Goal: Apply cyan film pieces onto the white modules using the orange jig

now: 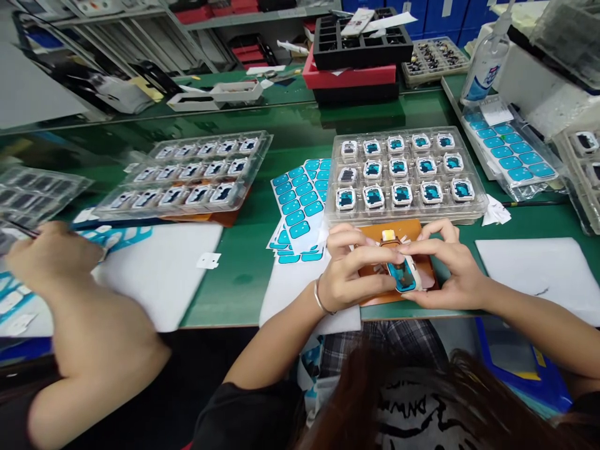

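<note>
Between my two hands is a small white watch-like case [404, 275] with a blue adhesive piece on its face. My left hand [354, 269], with a bangle at the wrist, presses its fingertips on the case's left and upper side. From the other side my right hand [452, 265] grips it with thumb and fingers. Below lies an orange-brown pad [375, 299] on the bench's front edge. A small yellow-and-white piece [389, 235] shows just above the case. Fingers hide part of the case.
Ahead stands a clear tray [407, 215] of similar cases. Sheets of blue stickers [300, 212] lie to its left, bagged ones [515, 153] to its right. Another tray [187, 172] sits farther left. A co-worker's hand [56, 250] works at the far left. A pump bottle [485, 62] stands back right.
</note>
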Demonstrator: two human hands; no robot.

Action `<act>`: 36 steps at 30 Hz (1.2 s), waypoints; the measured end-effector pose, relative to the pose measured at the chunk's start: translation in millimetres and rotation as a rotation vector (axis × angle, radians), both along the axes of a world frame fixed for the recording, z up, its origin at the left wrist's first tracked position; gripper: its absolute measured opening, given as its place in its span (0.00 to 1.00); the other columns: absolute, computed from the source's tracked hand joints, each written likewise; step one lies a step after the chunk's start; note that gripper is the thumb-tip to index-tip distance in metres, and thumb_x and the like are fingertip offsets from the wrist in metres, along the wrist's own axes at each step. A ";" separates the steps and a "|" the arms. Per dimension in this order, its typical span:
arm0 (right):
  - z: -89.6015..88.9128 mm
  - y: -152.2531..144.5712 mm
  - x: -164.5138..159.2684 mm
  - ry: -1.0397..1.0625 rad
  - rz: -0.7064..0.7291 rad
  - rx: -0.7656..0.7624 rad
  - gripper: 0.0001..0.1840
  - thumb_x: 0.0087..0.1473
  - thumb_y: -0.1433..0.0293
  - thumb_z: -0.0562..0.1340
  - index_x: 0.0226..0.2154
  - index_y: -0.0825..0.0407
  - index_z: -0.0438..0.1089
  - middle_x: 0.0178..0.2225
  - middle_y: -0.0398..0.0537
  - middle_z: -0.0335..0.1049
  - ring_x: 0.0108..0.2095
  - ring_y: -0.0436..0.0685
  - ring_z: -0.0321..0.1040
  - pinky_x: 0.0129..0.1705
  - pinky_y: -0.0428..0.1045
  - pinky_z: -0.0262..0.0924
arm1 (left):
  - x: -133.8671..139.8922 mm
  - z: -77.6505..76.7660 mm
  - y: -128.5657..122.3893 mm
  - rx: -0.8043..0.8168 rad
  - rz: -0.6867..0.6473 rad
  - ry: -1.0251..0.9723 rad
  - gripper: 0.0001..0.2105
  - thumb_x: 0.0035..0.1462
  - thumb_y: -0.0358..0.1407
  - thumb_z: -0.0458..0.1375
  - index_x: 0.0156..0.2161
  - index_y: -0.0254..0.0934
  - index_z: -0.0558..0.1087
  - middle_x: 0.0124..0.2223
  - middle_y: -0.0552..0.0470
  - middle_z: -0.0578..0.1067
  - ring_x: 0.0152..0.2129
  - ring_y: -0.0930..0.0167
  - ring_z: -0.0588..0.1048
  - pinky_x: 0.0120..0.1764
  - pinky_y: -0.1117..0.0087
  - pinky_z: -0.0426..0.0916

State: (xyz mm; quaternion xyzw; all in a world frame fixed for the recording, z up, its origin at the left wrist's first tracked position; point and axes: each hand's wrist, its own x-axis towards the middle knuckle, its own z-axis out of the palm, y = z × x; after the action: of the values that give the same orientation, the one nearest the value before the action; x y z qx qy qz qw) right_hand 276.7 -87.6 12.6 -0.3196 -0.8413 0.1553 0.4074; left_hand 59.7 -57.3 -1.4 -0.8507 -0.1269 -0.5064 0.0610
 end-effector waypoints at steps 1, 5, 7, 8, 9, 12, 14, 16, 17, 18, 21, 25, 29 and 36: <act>-0.1 0.0 0.0 -0.003 -0.003 -0.002 0.23 0.50 0.64 0.67 0.49 0.45 0.66 0.35 0.47 0.69 0.42 0.61 0.60 0.44 0.58 0.53 | -0.1 0.2 0.0 0.003 0.003 0.003 0.11 0.63 0.40 0.58 0.29 0.45 0.76 0.41 0.55 0.76 0.40 0.66 0.61 0.43 0.61 0.59; -1.3 0.3 0.4 -0.017 -0.012 -0.011 0.23 0.50 0.64 0.68 0.49 0.45 0.67 0.35 0.46 0.68 0.42 0.61 0.61 0.43 0.57 0.52 | -0.2 2.0 -0.5 0.001 0.015 0.017 0.11 0.64 0.40 0.57 0.30 0.47 0.76 0.40 0.55 0.76 0.40 0.66 0.61 0.43 0.60 0.60; -1.8 0.2 0.5 -0.021 -0.010 -0.021 0.23 0.50 0.63 0.68 0.49 0.45 0.67 0.35 0.46 0.68 0.42 0.61 0.61 0.43 0.57 0.52 | -0.1 2.9 -0.9 -0.004 0.012 0.020 0.11 0.64 0.41 0.57 0.30 0.47 0.76 0.40 0.55 0.75 0.39 0.66 0.61 0.44 0.60 0.60; -2.0 0.1 0.5 -0.023 -0.011 -0.026 0.23 0.50 0.63 0.68 0.49 0.45 0.67 0.35 0.46 0.68 0.42 0.61 0.60 0.43 0.57 0.52 | 0.0 3.3 -1.1 -0.007 0.011 0.021 0.11 0.63 0.41 0.57 0.30 0.47 0.76 0.40 0.54 0.75 0.39 0.66 0.61 0.44 0.61 0.60; -2.1 0.0 0.4 -0.026 -0.014 -0.032 0.23 0.50 0.63 0.68 0.49 0.45 0.67 0.36 0.46 0.68 0.42 0.61 0.60 0.43 0.57 0.51 | 0.2 3.5 -1.3 -0.009 0.014 0.021 0.10 0.63 0.41 0.57 0.30 0.47 0.77 0.40 0.54 0.75 0.39 0.66 0.61 0.44 0.61 0.60; -2.3 -0.4 0.1 -0.036 -0.032 -0.050 0.23 0.50 0.63 0.68 0.49 0.45 0.66 0.37 0.46 0.68 0.42 0.61 0.61 0.44 0.57 0.50 | 0.7 3.8 -1.9 -0.010 0.028 0.021 0.08 0.62 0.40 0.59 0.31 0.47 0.77 0.40 0.54 0.75 0.39 0.67 0.61 0.44 0.61 0.60; -2.5 -0.4 0.0 -0.040 -0.045 -0.064 0.23 0.50 0.63 0.68 0.49 0.45 0.66 0.37 0.46 0.69 0.42 0.61 0.61 0.44 0.57 0.50 | 1.0 3.8 -2.3 -0.006 0.036 0.013 0.07 0.62 0.39 0.60 0.32 0.47 0.77 0.39 0.54 0.75 0.39 0.67 0.61 0.44 0.61 0.60; -2.8 -0.3 0.1 -0.045 -0.052 -0.078 0.24 0.49 0.63 0.68 0.49 0.44 0.67 0.37 0.46 0.70 0.42 0.61 0.61 0.44 0.57 0.51 | 1.2 4.0 -2.7 -0.006 0.043 0.009 0.07 0.62 0.38 0.59 0.32 0.46 0.77 0.39 0.54 0.75 0.39 0.66 0.61 0.44 0.61 0.60; -3.0 -0.2 0.2 -0.050 -0.054 -0.085 0.24 0.49 0.63 0.68 0.49 0.44 0.67 0.37 0.46 0.70 0.42 0.62 0.61 0.44 0.57 0.51 | 1.2 4.1 -2.8 -0.009 0.045 0.007 0.07 0.62 0.38 0.59 0.32 0.46 0.77 0.39 0.54 0.75 0.39 0.66 0.61 0.43 0.61 0.60; -3.3 -0.2 0.3 -0.053 -0.055 -0.093 0.25 0.48 0.62 0.69 0.49 0.44 0.67 0.37 0.46 0.70 0.42 0.62 0.61 0.44 0.57 0.51 | 1.3 4.2 -2.9 -0.012 0.047 0.007 0.07 0.62 0.38 0.59 0.32 0.45 0.76 0.38 0.54 0.75 0.39 0.66 0.61 0.43 0.61 0.60; -4.2 -0.3 0.3 -0.047 -0.052 -0.120 0.25 0.48 0.62 0.69 0.50 0.44 0.67 0.38 0.47 0.71 0.42 0.62 0.61 0.44 0.57 0.52 | 1.4 4.5 -2.7 -0.015 0.046 0.009 0.07 0.62 0.39 0.59 0.32 0.45 0.76 0.37 0.54 0.76 0.39 0.66 0.61 0.43 0.61 0.60; -6.1 -1.1 -0.8 -0.003 -0.055 -0.137 0.23 0.49 0.63 0.68 0.49 0.43 0.67 0.38 0.47 0.70 0.42 0.62 0.61 0.44 0.57 0.53 | 1.1 4.2 -2.0 -0.020 0.032 0.010 0.07 0.62 0.39 0.59 0.33 0.46 0.77 0.38 0.54 0.76 0.39 0.66 0.61 0.43 0.61 0.60; -6.9 -1.6 -1.6 0.000 -0.071 -0.148 0.24 0.47 0.63 0.69 0.49 0.43 0.68 0.37 0.47 0.70 0.42 0.62 0.61 0.45 0.58 0.54 | 0.5 3.6 -1.8 -0.031 0.041 0.023 0.06 0.62 0.39 0.59 0.34 0.48 0.77 0.39 0.55 0.75 0.40 0.67 0.61 0.44 0.62 0.60; -5.7 -1.7 -1.7 0.008 -0.055 -0.156 0.22 0.49 0.63 0.68 0.48 0.44 0.68 0.38 0.47 0.71 0.43 0.62 0.61 0.44 0.58 0.55 | 0.7 4.2 -1.7 -0.035 0.021 0.011 0.06 0.62 0.39 0.59 0.33 0.46 0.76 0.40 0.54 0.75 0.40 0.67 0.61 0.43 0.62 0.60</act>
State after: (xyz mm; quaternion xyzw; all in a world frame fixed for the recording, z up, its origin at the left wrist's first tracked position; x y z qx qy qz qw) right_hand 275.0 -89.4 6.9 -0.3728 -0.8160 0.2102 0.3887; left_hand 60.4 -59.1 2.8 -0.8531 -0.1443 -0.4987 0.0518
